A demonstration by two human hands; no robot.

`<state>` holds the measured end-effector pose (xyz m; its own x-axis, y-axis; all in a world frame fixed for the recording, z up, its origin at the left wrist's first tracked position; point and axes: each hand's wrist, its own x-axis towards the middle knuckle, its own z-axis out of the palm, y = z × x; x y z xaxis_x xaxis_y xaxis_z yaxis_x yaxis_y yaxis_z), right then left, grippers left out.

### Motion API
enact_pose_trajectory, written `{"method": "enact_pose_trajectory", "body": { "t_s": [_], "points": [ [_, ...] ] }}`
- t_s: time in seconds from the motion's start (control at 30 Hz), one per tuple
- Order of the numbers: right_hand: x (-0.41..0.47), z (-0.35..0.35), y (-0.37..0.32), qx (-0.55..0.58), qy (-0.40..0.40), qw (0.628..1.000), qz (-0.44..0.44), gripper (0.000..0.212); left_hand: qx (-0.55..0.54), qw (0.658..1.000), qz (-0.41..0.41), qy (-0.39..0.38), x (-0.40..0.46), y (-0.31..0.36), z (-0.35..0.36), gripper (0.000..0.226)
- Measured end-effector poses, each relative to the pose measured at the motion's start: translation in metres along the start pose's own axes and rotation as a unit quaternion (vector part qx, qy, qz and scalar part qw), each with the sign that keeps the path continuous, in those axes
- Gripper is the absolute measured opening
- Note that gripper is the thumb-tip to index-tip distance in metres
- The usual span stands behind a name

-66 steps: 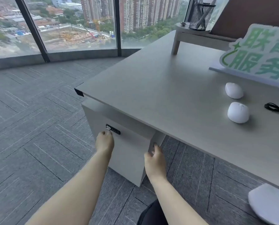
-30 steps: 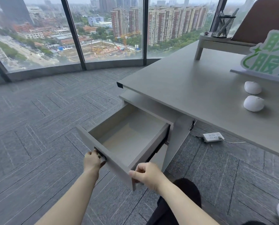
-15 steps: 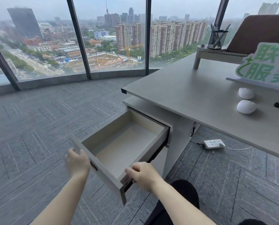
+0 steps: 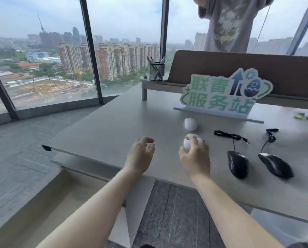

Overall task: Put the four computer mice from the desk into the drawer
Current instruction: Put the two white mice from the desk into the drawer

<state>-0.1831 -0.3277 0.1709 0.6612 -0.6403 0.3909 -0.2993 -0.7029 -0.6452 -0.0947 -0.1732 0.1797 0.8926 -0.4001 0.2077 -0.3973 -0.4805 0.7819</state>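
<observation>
Drawer (image 4: 47, 199): open below the desk's (image 4: 114, 126) near edge. Your left hand (image 4: 140, 154): loosely curled, empty. Your right hand (image 4: 194, 158): closing over the near white mouse (image 4: 188, 142); you needed full finger wrap before lifting. Black mice (image 4: 238, 164): right, untouched.

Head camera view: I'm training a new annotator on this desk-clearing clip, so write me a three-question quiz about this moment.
1. True or false: the drawer is pulled open and no mouse shows in it.
2. Which mouse does the right hand close on?
A. the near white mouse
B. the far white mouse
C. a black wired mouse
3. Fill in: the left hand holds ____.

Key:
1. True.
2. A.
3. Nothing; it hovers over the desk, fingers loosely curled.
</observation>
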Motion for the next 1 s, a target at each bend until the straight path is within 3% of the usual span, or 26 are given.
{"method": "enact_pose_trajectory", "body": {
  "t_s": [0.07,0.17,0.27,0.43,0.63,0.87,1.0],
  "points": [
    [0.026,-0.002,0.016,-0.062,-0.013,0.998,0.013,0.049,-0.001,0.999,0.001,-0.050,0.033,0.018,0.034,0.030],
    [0.056,0.001,0.032,-0.156,-0.113,0.980,0.047,0.072,-0.003,0.995,-0.006,-0.098,0.075,0.039,0.078,0.039],
    [0.078,0.012,0.041,-0.197,-0.173,0.964,0.045,0.076,0.007,0.992,-0.008,-0.127,0.116,0.049,0.113,0.045],
    [0.097,0.021,0.059,-0.194,-0.119,0.974,0.016,0.045,0.043,0.984,0.015,-0.173,0.179,0.054,0.162,0.051],
    [0.097,0.035,0.078,-0.164,-0.021,0.986,-0.008,0.033,0.135,0.975,0.054,-0.169,0.219,0.063,0.198,0.050],
    [0.098,0.037,0.084,-0.158,0.001,0.987,-0.001,0.028,0.154,0.981,0.065,-0.099,0.206,0.053,0.184,0.040],
    [0.102,0.040,0.092,-0.194,-0.049,0.980,-0.008,0.048,0.141,0.987,0.034,-0.073,0.175,0.038,0.147,0.041]
  ]
}}
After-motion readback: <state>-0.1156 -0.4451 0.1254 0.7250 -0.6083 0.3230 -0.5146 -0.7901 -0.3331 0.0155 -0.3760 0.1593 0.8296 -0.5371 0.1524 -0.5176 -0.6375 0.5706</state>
